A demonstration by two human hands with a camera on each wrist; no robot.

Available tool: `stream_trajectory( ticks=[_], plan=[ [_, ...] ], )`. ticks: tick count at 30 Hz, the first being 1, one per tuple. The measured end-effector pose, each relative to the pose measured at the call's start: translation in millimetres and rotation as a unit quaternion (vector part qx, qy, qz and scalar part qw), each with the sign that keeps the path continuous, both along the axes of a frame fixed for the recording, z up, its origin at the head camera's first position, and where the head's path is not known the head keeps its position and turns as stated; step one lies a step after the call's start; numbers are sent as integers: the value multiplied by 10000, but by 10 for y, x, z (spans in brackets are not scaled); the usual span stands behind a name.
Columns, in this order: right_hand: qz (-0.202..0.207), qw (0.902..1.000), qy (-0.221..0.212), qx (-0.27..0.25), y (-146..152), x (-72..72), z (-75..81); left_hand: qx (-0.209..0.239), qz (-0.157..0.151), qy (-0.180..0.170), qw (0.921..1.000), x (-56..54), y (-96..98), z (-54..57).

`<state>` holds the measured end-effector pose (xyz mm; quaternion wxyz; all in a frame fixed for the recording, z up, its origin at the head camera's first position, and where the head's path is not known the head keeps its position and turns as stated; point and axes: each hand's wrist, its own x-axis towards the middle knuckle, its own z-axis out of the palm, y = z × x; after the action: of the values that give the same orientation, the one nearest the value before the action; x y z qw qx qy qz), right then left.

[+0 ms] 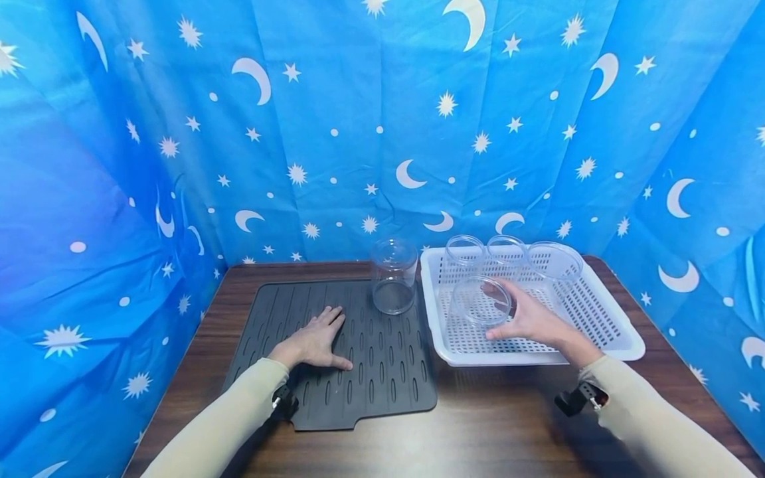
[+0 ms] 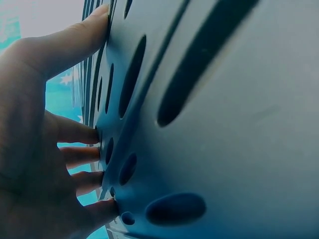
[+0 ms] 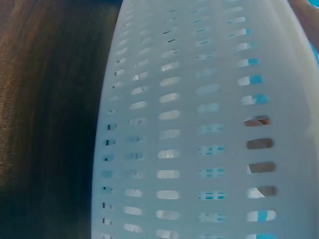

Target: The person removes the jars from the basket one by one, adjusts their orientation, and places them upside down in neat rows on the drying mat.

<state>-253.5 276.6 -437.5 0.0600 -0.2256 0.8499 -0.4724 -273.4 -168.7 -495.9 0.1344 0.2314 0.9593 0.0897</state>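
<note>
My left hand (image 1: pixel 317 342) rests on a dark grey ridged drying mat (image 1: pixel 382 392), fingers spread. In the left wrist view, the fingertips of that hand (image 2: pixel 35 134) touch the slotted mat surface (image 2: pixel 239 139). With thumb and fingers curved round its right side, my right hand (image 1: pixel 528 318) holds a clear round jar (image 1: pixel 466 305) over the white slotted basket (image 1: pixel 439 338). Another clear jar (image 1: pixel 394 282) stands on the mat's back right corner. The right wrist view has the basket's slotted wall (image 3: pixel 189 134) filling most of it.
Along the basket's back side sit more clear containers: one on the left (image 1: pixel 465 252), one in the middle (image 1: pixel 507 251) and a wider one on the right (image 1: pixel 556 261). Mat and basket lie side by side on a brown wooden table (image 1: pixel 478 425). Blue star-and-moon cloth (image 1: pixel 358 86) surrounds the table.
</note>
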Motion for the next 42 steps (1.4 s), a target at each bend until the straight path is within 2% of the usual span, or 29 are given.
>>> stream_trajectory(
  ticks=[8, 18, 23, 30, 35, 39, 42],
  plan=[
    [-112, 9997, 77, 224, -30, -22, -67, 38, -25, -26, 10000, -2, 3, 15],
    [-355, 9988, 246, 251, -11, -3, -34, -10, -3, 30, 10000, 11, -3, -2],
    [-450, 9963, 636, 353, -6, 1, 46, 59, 10, 84, 9999, 6, 1, 8],
    [-609, 9931, 843, 536, -15, 15, 243, 122, 92, 58, 9999, -17, 30, 65],
    [-420, 9920, 1146, 311, -30, 16, 375, 480, 137, 135, 9987, -14, 81, 183],
    [-328, 9902, 1346, 196, -64, 23, 498, 840, 118, 107, 9963, -24, 115, 347],
    [-371, 9890, 1399, 321, -94, 33, 590, 1105, 62, 204, 9936, -34, 111, 470]
  ],
)
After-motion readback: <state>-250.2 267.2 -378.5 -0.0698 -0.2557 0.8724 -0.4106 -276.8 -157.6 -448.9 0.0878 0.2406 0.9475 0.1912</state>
